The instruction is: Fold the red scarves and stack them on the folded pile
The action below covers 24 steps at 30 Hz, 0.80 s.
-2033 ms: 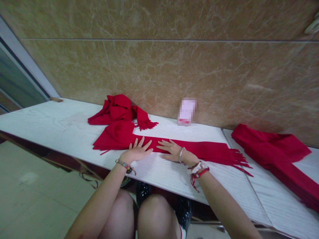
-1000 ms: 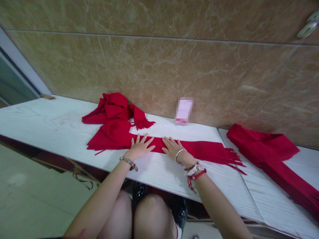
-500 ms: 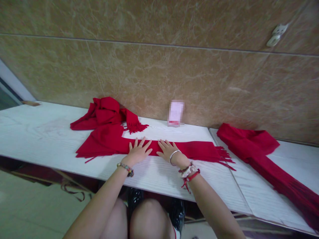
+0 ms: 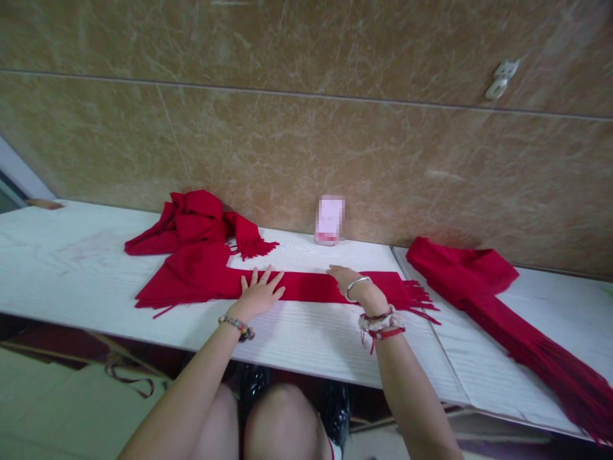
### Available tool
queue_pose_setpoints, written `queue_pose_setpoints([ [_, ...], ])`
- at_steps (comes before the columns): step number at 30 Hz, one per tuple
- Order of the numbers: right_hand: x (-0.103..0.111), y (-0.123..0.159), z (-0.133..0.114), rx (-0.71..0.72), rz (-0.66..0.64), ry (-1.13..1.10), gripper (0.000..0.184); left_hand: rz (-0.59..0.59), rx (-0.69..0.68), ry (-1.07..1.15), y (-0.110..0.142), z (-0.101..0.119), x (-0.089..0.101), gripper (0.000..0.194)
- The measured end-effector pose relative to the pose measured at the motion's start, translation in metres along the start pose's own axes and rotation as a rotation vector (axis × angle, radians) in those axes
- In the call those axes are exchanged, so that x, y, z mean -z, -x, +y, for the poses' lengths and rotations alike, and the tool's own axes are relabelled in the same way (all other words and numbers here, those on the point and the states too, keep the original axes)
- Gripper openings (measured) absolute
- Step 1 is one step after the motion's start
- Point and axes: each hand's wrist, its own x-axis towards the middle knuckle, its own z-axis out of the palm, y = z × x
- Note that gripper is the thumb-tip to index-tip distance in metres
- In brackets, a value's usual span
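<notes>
A long red scarf (image 4: 306,286) lies flat along the white table (image 4: 306,332), its fringed end pointing right. My left hand (image 4: 258,292) rests palm down on it near the middle, fingers spread. Farther right, my right hand (image 4: 352,284) presses flat on the same scarf, a little short of the fringe. The scarf's left part widens into a folded heap (image 4: 189,275).
A bunched red scarf (image 4: 191,220) sits at the back left against the marble wall. A stack of red scarves (image 4: 498,306) lies on the right-hand tabletop. A small pink card (image 4: 329,220) leans on the wall. My knees show below the table edge.
My right hand has slid to the right along the scarf, away from my left hand. The view has drifted rightward. My left hand stays pressed in about the same spot.
</notes>
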Motion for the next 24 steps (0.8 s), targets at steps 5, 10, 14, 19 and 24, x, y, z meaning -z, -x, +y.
queue_pose_setpoints([
  [5, 0.004, -0.013, -0.048, 0.103, -0.140, -0.053, 0.037, 0.082, -0.097, -0.050, -0.003, -0.001, -0.006, 0.051],
  [10, -0.004, -0.013, -0.065, 0.248, 0.015, -0.115, 0.033, 0.030, -0.125, -0.026, -0.007, -0.012, -0.003, 0.051],
  [14, -0.009, -0.010, -0.073, 0.314, 0.073, -0.020, 0.028, 0.027, -0.211, -0.021, -0.022, -0.023, 0.014, 0.047],
  [19, -0.013, -0.015, -0.081, 0.302, 0.102, 0.188, 0.024, -0.082, -0.350, 0.010, -0.054, -0.018, 0.041, 0.037],
  [24, -0.014, -0.022, -0.090, 0.218, 0.074, 0.287, 0.023, -0.219, -0.401, 0.049, -0.082, -0.005, 0.051, 0.023],
])
